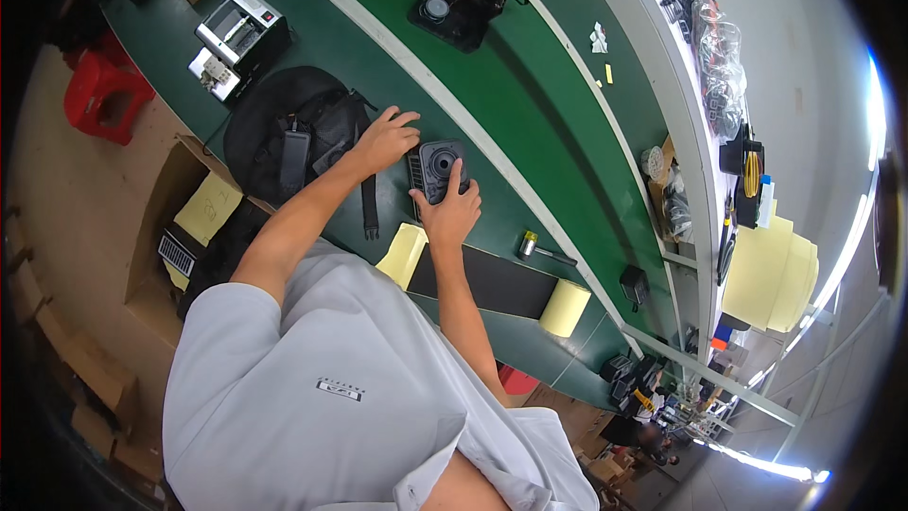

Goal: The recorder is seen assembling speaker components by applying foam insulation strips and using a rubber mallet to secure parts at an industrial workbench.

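A dark grey boxy device point(431, 187) with a round, lens-like ring on its upper face and ribbed fins along its left side lies on the green workbench. My right hand point(450, 216) grips its near end, thumb at the left edge and index finger reaching over the face by the ring. Just left of the device, my left hand point(386, 140) hovers with fingers apart, holding nothing. Beside my left forearm sits a black bag-like bundle point(255, 137) with straps, a black rectangular pack point(295, 159) on it, and a dangling buckle strap point(370, 208).
A black-and-silver machine point(248, 24) stands at the far left, near a red stool point(104, 95). Across the green belt lies another black device point(459, 8). To the right are a hammer point(544, 248), a yellow roll point(565, 308) on a dark strip, and a yellow sheet point(404, 255).
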Motion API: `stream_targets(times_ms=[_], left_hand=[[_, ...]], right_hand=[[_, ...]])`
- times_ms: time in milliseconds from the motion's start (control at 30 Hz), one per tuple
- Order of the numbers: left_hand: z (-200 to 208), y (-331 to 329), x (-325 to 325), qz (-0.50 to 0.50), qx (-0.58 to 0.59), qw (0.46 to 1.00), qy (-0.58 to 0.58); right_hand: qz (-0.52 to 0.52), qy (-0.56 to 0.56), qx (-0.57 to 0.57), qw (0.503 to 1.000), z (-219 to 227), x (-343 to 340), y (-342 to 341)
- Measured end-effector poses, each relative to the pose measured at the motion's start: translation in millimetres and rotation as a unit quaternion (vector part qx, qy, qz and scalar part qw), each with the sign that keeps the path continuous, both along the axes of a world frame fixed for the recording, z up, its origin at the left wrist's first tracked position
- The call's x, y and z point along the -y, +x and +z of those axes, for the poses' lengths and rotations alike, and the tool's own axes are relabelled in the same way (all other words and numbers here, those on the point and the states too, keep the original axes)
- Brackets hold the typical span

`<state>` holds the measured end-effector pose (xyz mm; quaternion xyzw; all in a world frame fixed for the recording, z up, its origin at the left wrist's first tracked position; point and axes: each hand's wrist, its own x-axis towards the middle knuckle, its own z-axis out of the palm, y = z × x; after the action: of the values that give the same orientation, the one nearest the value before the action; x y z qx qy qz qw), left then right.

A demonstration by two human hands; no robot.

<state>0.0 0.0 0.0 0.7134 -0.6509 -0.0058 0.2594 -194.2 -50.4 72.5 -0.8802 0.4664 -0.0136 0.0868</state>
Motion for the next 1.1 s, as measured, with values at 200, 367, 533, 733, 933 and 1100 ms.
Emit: stream_targets(times_ms=[200,367,533,733,933,1100], left_hand=[[0,0,3,-0.013,0.018,0.998,-0.065],[-4,3,5,-0.034,0.084,0.995,-0.033],[-5,1,12,-0.047,0.076,0.996,-0.025],[14,-8,16,0.034,0.072,0.996,-0.036],[52,-82,42,0.191,-0.221,0.946,0.144],[42,-73,78,0.227,-0.188,0.938,0.183]], right_hand=[[-0.001,-0.004,0.032,0.999,-5,4,-4],[0.034,-0.019,0.052,0.998,-7,5,-4],[0.159,-0.059,0.071,0.983,-10,33,18],[-0.017,0.007,-0.122,0.992,2,55,44],[-0.21,0.129,0.028,0.969,-34,116,-43],[-0.234,0.162,0.199,0.938,-52,97,-38]])
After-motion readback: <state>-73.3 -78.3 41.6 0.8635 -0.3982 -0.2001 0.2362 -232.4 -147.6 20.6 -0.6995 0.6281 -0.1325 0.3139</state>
